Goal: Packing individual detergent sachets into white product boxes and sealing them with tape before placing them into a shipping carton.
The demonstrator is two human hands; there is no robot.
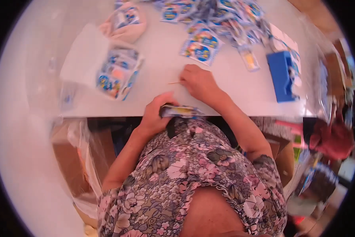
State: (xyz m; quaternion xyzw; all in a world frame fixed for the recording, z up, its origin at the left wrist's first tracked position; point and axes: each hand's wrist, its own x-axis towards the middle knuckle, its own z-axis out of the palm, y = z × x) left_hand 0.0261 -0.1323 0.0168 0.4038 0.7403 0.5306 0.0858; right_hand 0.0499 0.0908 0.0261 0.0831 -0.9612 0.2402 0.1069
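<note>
At the table's near edge my left hand [154,112] is closed round a small packet [183,111], blue, white and yellow, lying sideways against my lap. My right hand [199,82] rests on the white tabletop, its fingers curled in a pinch. A thin, pale stick [173,83] juts left from those fingertips. Just beyond the right hand lie a few flat packets [201,49] printed blue and white with striped edges. To the left sits an open white box [127,91] with its lid folded back, holding similar packets.
A heap of small packets [225,15] covers the far side of the table. A blue holder [279,77] stands at the right. Far left, a pink cloth-like bundle [136,31] has a packet on it. Cardboard boxes [72,150] flank my lap below the table.
</note>
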